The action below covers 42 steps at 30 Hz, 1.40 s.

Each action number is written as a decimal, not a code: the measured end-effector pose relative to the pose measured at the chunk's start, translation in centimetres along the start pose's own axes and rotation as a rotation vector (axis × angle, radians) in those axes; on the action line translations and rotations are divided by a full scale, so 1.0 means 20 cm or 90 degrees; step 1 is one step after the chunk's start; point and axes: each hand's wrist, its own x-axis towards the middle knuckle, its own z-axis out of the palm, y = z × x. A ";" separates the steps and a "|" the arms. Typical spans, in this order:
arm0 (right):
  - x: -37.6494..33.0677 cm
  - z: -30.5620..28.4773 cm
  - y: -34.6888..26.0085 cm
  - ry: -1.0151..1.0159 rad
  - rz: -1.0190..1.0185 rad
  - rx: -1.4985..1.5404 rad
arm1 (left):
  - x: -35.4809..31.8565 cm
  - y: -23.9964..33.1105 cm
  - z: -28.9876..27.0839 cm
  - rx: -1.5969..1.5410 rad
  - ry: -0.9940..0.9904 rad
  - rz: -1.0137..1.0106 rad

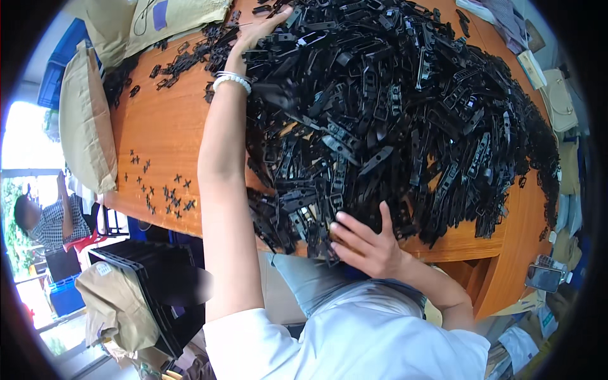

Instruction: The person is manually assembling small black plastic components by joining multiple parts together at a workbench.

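A big heap of black plastic parts (380, 133), long and slotted, covers most of the wooden table (158, 126). My left arm stretches across to the heap's far left side, with a white beaded bracelet at the wrist. There my left hand (258, 31) lies against the parts, fingers reaching out, nothing seen in its grip. At the near table edge, my right hand (370, 247) has its thumb raised apart from the stretched fingers. Its fingertips are beside the nearest black parts, and it holds nothing that I can see. Some parts near the heap's left are blurred.
Small black cross-shaped pieces (171, 196) lie scattered on the table's left. Brown paper bags (88, 120) stand along the left edge; another bag (117, 307) rests by black crates (158, 297). A phone-like device (543, 278) is at right. A person (54, 215) sits far left.
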 end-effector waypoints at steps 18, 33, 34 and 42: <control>0.00 0.00 0.00 0.087 0.044 0.016 | -0.86 0.35 0.02 0.003 0.047 -0.113; -0.02 -0.03 0.00 0.157 0.051 0.049 | -1.59 0.42 0.20 0.183 0.427 -0.055; -0.02 -0.04 0.00 0.178 0.068 0.060 | -1.59 0.42 0.23 0.181 0.426 -0.054; -0.01 -0.11 -0.06 0.290 0.331 0.194 | -1.47 0.49 0.38 0.078 0.416 0.096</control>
